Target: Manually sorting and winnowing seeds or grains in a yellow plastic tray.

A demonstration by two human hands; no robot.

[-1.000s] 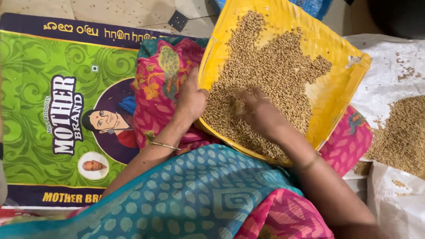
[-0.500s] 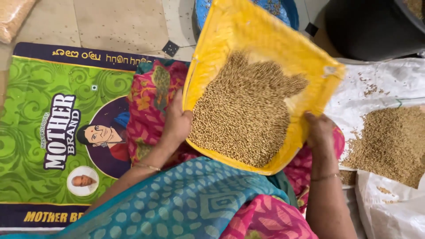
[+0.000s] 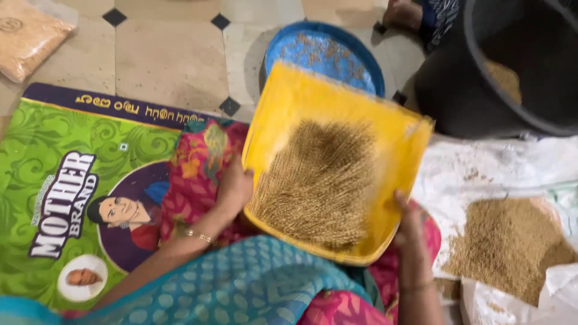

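fingers [image 3: 241, 180] of both hands, gripping yellow tray [image 3: 313, 102]

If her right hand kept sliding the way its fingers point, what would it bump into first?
Probably the black bucket. The right hand grips the yellow tray edge, fingers pointing up and away over the white cloth; depth is hard to judge, though.

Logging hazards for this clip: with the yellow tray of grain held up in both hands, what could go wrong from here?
1. The grain looks blurred in motion on the yellow winnowing tray; it could spill over the edge onto the tiled floor.
2. The left hand and right hand grip only the near corners, so the tray might tip.
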